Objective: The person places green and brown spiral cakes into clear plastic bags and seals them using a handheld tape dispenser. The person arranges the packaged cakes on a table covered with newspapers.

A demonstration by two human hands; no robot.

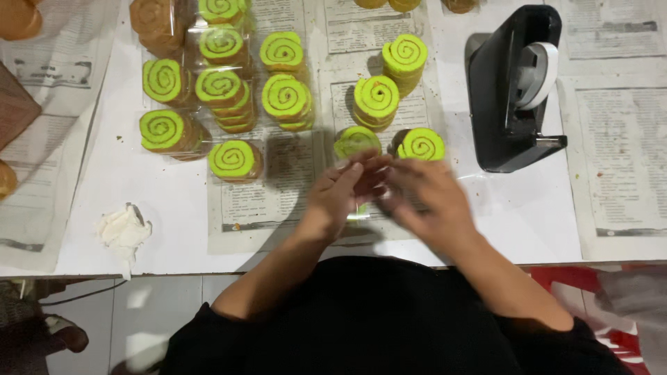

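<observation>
Green spiral cookie stack (pixel 356 141) sits on the newspaper-covered table (pixel 174 201) right at my fingertips, partly hidden by my left hand (pixel 345 189). Looks like it's in clear wrap, but the blur makes that hard to confirm. Second stack (pixel 420 144) just beside it, touching or nearly so, just above my right hand (pixel 425 196).

Both hands meet in the middle in front of me, fingers curled toward each other over something small and clear. Can't tell what's pinched or whether either hand is actually clamped; motion blur on both. Left palm faces inward, wrist low on the table; right hand is angled across, back of hand up, forearm coming in from the lower right.

Probable reason for the layout: tape dispenser (pixel 514 90) is parked to the right within easy reach of my right hand, wrapped stacks (pixel 222 87) are pushed back-left out of the working zone, loose ones nearer centre.

Crumpled white tissue (pixel 124 230) well off to the left, near the table edge
</observation>
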